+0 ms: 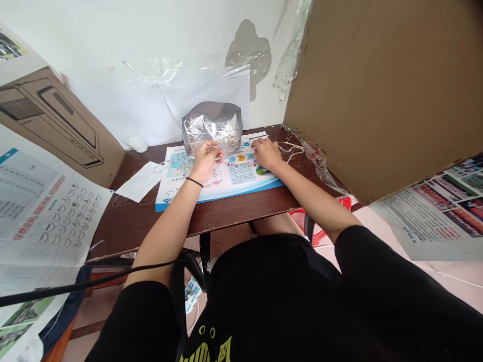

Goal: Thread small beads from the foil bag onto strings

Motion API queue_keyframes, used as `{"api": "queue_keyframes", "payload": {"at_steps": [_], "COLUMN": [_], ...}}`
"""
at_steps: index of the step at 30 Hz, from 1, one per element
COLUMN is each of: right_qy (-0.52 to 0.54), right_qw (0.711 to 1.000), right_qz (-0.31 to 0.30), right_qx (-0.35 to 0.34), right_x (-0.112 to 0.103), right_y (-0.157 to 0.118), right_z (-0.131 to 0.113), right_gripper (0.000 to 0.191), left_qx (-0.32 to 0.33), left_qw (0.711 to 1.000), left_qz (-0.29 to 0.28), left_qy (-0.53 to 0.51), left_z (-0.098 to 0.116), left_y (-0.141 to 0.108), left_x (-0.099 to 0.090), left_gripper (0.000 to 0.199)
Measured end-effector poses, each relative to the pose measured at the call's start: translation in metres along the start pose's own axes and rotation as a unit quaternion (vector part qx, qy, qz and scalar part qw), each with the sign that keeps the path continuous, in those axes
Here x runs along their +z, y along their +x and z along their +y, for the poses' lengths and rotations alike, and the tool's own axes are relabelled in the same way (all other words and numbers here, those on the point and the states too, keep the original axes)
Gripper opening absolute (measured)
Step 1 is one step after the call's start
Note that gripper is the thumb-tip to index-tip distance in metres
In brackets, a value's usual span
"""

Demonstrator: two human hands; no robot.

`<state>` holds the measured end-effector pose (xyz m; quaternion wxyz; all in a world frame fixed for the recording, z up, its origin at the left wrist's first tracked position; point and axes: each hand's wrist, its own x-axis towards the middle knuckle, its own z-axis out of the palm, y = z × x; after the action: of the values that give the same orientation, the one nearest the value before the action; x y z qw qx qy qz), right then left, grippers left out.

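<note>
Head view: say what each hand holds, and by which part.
The left hand pinches something thin at its fingertips, too small to name; the right hand rests on the printed board, holding nothing visible.

**Desk top: surface and items lying on it**

A dark brown wooden desk (pixel 226 213) carries the items; its front edge is worn and chipped in places. At centre, a laminated printed board (pixel 241 173) with a blue edge lies flat, set at an angle to the desk edge and covered in coloured diagrams and blocks of text. A crumpled silver foil bag (pixel 212 125) stands on the board's far left part. Left of the board lies a loose white paper sheet (pixel 140 181) — fine pale threads (pixel 124 200) trail beside it. Right of the board are a slim wooden stick (pixel 292 145) and crumpled clear plastic film (pixel 316 161) — the film runs towards the desk's right end.
</note>
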<state>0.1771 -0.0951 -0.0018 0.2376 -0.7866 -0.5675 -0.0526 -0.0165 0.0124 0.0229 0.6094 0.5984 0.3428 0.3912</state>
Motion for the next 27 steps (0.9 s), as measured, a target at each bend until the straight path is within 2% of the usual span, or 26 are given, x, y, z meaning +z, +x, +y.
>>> {"api": "queue_keyframes", "payload": {"at_steps": [2,4,7,10,17,22,25,27], "right_qy": [0.074,0.161,0.242,0.241,0.204,0.125,0.14,0.16], "right_qw": [0.996,0.984,0.959,0.954,0.967,0.987,0.987,0.984], "right_qz": [0.034,0.034,0.001,-0.013,-0.004,0.005,0.009,0.011], "right_qx": [-0.029,-0.073,-0.15,-0.178,-0.153,-0.099,-0.083,-0.079], "right_x": [0.001,0.002,0.006,0.009,0.006,0.004,0.005,0.007], "right_y": [-0.001,-0.004,-0.009,-0.013,-0.014,-0.015,-0.014,-0.014], "right_z": [-0.006,-0.014,-0.025,-0.031,-0.03,-0.031,-0.029,-0.028], "right_gripper": [0.033,0.033,0.034,0.028,0.016,0.017,0.017,0.018], "left_qx": [-0.013,0.003,0.044,0.073,0.121,0.197,0.253,0.259], "left_qw": [0.998,0.996,0.995,0.993,0.98,0.943,0.915,0.902], "left_qz": [-0.054,-0.084,-0.086,-0.071,-0.06,-0.067,-0.06,-0.079], "left_qy": [-0.027,-0.026,0.014,0.061,0.149,0.261,0.309,0.337], "left_z": [-0.001,-0.004,-0.012,-0.02,-0.015,-0.01,-0.014,-0.019], "left_y": [-0.011,-0.019,-0.022,-0.017,-0.022,-0.019,-0.006,0.003], "left_x": [0.011,0.019,0.024,0.022,0.022,0.014,0.003,-0.002], "left_gripper": [0.012,0.011,0.02,0.023,0.026,0.033,0.033,0.027]}}
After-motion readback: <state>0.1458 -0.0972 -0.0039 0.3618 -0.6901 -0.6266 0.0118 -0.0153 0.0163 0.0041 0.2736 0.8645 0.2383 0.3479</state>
